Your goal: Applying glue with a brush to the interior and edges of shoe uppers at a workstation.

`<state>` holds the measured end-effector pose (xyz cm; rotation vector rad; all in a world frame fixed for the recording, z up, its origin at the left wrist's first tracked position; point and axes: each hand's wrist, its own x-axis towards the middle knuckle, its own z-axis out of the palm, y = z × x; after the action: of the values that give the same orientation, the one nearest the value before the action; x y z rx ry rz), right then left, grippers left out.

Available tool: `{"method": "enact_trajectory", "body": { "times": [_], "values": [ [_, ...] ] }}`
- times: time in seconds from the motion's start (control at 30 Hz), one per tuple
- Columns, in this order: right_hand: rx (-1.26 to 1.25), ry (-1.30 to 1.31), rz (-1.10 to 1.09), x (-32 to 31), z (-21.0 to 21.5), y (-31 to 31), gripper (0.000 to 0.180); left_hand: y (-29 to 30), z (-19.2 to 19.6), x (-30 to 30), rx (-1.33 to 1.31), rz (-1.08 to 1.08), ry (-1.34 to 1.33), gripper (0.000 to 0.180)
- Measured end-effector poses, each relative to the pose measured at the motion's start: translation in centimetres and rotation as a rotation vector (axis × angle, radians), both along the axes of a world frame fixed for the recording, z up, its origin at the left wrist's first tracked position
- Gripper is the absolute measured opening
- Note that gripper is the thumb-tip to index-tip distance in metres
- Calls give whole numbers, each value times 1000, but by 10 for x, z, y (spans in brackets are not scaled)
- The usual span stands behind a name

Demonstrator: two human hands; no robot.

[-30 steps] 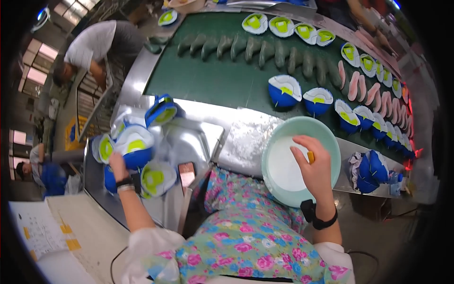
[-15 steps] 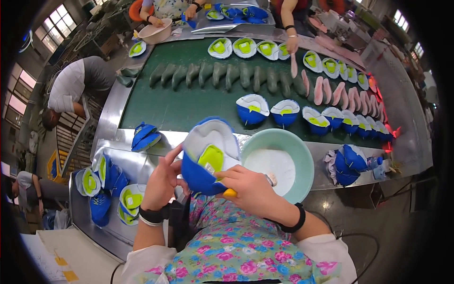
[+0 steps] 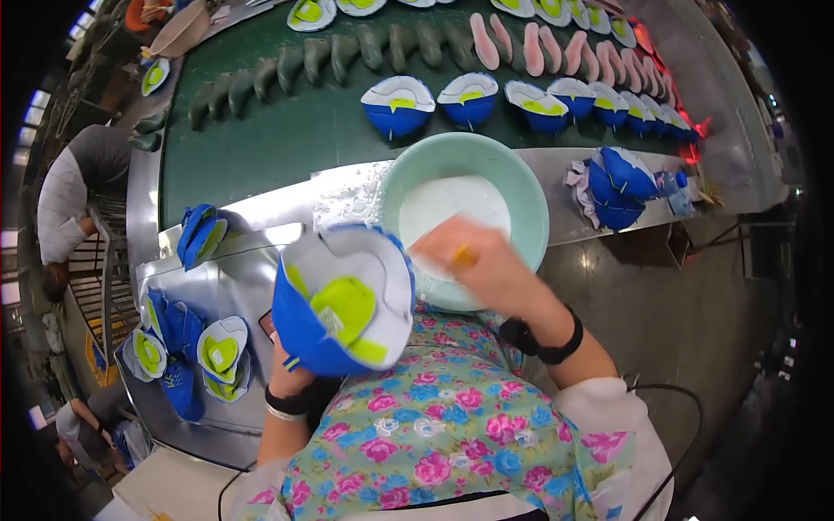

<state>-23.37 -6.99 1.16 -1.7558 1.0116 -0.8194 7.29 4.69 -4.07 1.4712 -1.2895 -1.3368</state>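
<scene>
1. Head view: my left hand grips the blue shoe upper from below, fingers closed on it, opening facing up, just beside the bowl.
2. My right hand, blurred, pinches a small yellow brush over the bowl's white glue.
3. The upper looks light and soft; I'd hold it underneath, clear of wet edges.

A single head-worn fisheye view looks steeply down from close above the steel worktop. It faces the green conveyor belt along the worktop's far edge, lines bending at the rim.
</scene>
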Motion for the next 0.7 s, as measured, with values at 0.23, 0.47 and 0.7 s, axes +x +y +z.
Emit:
{"method": "enact_trajectory", "body": {
  "times": [0.23, 0.47, 0.7],
  "values": [
    [437, 156, -631, -76, -110, -16, 28, 17, 5, -22, 491, -70, 399, 53],
    [154, 405, -542, -74, -147, -10, 18, 6, 2, 4, 487, -388, 341, 61],
    [162, 516, -541, -71, -142, -7, 17, -12, -50, -13, 384, -2, 372, 67]
  ]
}}
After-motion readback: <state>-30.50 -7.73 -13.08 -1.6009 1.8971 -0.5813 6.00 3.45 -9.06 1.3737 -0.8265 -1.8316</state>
